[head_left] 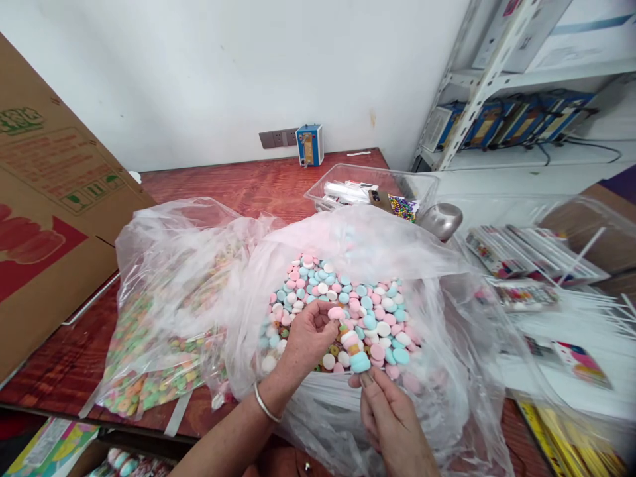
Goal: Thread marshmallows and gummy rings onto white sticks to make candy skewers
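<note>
My left hand (311, 334), with a white bangle at the wrist, pinches a pink marshmallow (336, 313) between thumb and fingertips. The marshmallow is at the upper end of a skewer (352, 343) strung with pink, white and blue marshmallows and small coloured rings. My right hand (392, 414) grips the lower end of that skewer, just under a blue piece. Both hands are over an open clear plastic bag (422, 258) of loose pink, white and blue marshmallows (365, 291). A few brown-green rings lie among them, partly hidden behind my left hand.
Left of the marshmallows lies a clear bag of coloured rings (144, 371), beside a large cardboard box (54, 172). Behind stand a clear plastic bin (417, 179), a metal scoop (441, 220) and a small blue device (310, 144). White sticks (561, 324) and shelves (477, 99) are at right.
</note>
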The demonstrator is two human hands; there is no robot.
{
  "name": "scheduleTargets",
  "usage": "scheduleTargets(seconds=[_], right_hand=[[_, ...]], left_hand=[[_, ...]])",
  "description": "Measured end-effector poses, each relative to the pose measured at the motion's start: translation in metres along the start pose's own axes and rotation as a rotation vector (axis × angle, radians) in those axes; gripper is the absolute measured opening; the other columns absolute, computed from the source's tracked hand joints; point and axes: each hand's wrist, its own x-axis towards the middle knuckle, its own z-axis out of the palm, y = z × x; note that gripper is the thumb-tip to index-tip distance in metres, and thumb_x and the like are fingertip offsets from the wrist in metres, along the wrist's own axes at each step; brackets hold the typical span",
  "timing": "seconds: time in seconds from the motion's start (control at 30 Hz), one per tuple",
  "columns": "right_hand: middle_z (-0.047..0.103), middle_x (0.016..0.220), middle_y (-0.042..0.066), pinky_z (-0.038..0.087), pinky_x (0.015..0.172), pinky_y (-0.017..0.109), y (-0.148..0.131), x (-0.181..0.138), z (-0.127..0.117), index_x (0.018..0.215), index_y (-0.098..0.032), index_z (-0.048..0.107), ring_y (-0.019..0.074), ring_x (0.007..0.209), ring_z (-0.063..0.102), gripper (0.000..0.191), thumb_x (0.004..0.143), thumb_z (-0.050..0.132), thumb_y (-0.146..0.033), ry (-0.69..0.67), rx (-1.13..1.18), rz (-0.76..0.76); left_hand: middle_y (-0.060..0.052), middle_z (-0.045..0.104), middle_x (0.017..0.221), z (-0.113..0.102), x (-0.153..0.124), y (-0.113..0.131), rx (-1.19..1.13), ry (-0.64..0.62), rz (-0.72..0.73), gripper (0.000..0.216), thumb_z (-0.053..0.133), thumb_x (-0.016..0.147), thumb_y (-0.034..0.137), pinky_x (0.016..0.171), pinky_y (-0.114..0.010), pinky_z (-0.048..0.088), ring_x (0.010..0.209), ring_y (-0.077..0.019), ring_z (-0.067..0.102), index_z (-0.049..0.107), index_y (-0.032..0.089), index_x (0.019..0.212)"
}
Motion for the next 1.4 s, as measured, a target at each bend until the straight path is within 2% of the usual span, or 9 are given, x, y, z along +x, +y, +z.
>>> scheduleTargets(seconds=[0.4,0.63,0.7,0.8,0.93,1.0,1.13,1.27,1.4], right_hand=[[0.029,0.046,-0.013,0.015,0.035,0.017,-0.001,0.006,0.006,0.088,-0.020,0.054,0.0061,0.039,0.017,0.044,0.086,0.050,-0.064,-0.036,-0.010,0.017],[0.032,0.053,-0.010,0.019,0.039,0.020,0.005,0.017,0.007,0.097,-0.018,0.057,0.0083,0.044,0.025,0.042,0.090,0.047,-0.059,-0.057,-0.068,-0.061],[0.038,0.057,-0.008,0.023,0.042,0.021,0.006,0.019,0.007,0.098,-0.019,0.058,0.0096,0.047,0.030,0.040,0.092,0.045,-0.056,-0.024,-0.145,-0.139],[0.047,0.062,-0.004,0.033,0.051,0.022,0.005,0.021,0.007,0.086,-0.021,0.058,0.0126,0.056,0.042,0.034,0.094,0.045,-0.051,0.053,-0.321,-0.282],[0.056,0.067,-0.001,0.039,0.062,0.024,0.000,0.024,0.006,0.076,-0.022,0.056,0.0160,0.064,0.050,0.034,0.097,0.042,-0.046,0.070,-0.518,-0.439],[0.059,0.066,0.000,0.039,0.062,0.025,0.000,0.025,0.007,0.079,-0.023,0.058,0.0172,0.062,0.053,0.033,0.097,0.041,-0.044,0.087,-0.593,-0.483],[0.068,0.073,0.006,0.040,0.058,0.028,0.013,0.021,0.009,0.097,-0.025,0.065,0.0233,0.063,0.062,0.030,0.095,0.044,-0.046,0.153,-0.704,-0.537],[0.062,0.054,0.006,0.038,0.052,0.030,0.040,0.017,0.008,0.101,-0.024,0.070,0.0232,0.048,0.058,0.035,0.096,0.043,-0.046,0.309,-0.820,-0.612],[0.064,0.055,0.008,0.039,0.048,0.030,0.056,0.019,0.004,0.104,-0.022,0.071,0.0233,0.046,0.060,0.038,0.095,0.044,-0.047,0.284,-0.891,-0.645]], left_hand=[[-0.002,0.067,0.080,-0.001,-0.003,-0.002,0.098,-0.060,0.114,0.016,0.066,0.075,0.020,0.065,-0.023,0.050,0.072,-0.0138,0.063,0.064,0.017,0.091],[-0.004,0.068,0.085,-0.001,-0.006,-0.004,0.091,-0.075,0.137,0.017,0.066,0.079,0.023,0.070,-0.026,0.051,0.078,-0.0151,0.064,0.065,0.017,0.094],[-0.005,0.068,0.092,0.000,-0.008,0.001,-0.002,-0.067,0.114,0.024,0.069,0.078,0.028,0.072,-0.026,0.052,0.081,-0.0160,0.065,0.065,0.018,0.099],[-0.005,0.068,0.101,0.005,-0.010,0.013,-0.326,-0.003,0.031,0.039,0.067,0.081,0.041,0.075,-0.030,0.053,0.084,-0.0169,0.066,0.058,0.022,0.113],[-0.005,0.066,0.090,0.016,-0.011,0.026,-0.620,-0.059,-0.144,0.041,0.060,0.084,0.052,0.076,-0.033,0.054,0.079,-0.0178,0.066,0.058,0.020,0.109],[-0.004,0.064,0.083,0.022,-0.011,0.030,-0.669,-0.081,-0.149,0.036,0.063,0.083,0.050,0.077,-0.032,0.054,0.077,-0.0166,0.065,0.059,0.018,0.100],[0.002,0.054,0.074,0.028,-0.013,0.038,-0.724,-0.005,-0.078,0.029,0.068,0.082,0.044,0.068,-0.027,0.053,0.063,-0.0105,0.057,0.055,0.019,0.092],[0.005,0.045,0.066,0.031,-0.017,0.039,-0.714,0.074,-0.044,0.028,0.067,0.083,0.043,0.060,-0.024,0.050,0.053,-0.0082,0.046,0.049,0.021,0.085],[0.006,0.042,0.066,0.038,-0.025,0.030,-0.710,0.108,-0.021,0.029,0.063,0.085,0.045,0.050,-0.021,0.044,0.049,-0.0065,0.037,0.045,0.023,0.083]])
